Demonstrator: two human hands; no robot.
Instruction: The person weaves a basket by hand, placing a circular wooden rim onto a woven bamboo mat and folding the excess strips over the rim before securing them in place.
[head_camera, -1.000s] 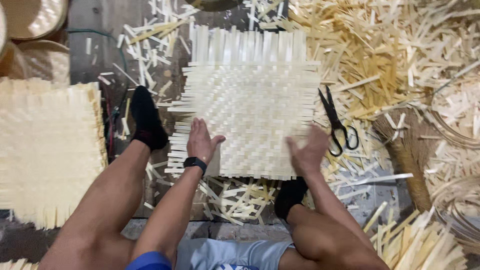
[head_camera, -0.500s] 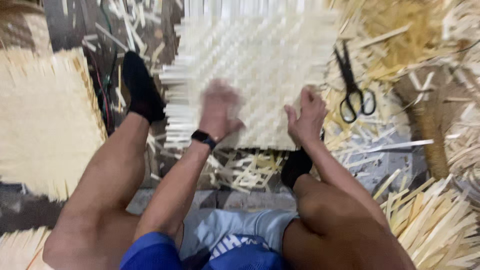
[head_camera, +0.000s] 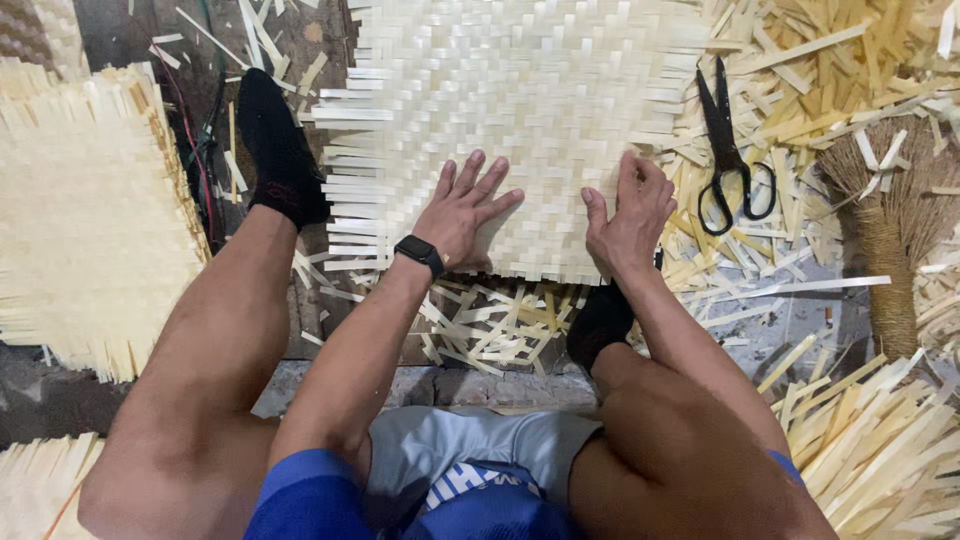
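Woven bamboo mat (head_camera: 520, 110) flat on floor (head_camera: 790, 320), near edge under both hands: left hand (head_camera: 465, 210) open, fingers spread; right hand (head_camera: 630, 215) curled, pressing mat's edge.

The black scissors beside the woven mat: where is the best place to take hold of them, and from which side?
Take the scissors by the two finger loops, which lie at the near end, toward the person. The blades point away and appear closed. The right hand rests on the woven mat just left of them, so coming from the near side, a little from the left, probably suits best. Loose strips lie beneath.
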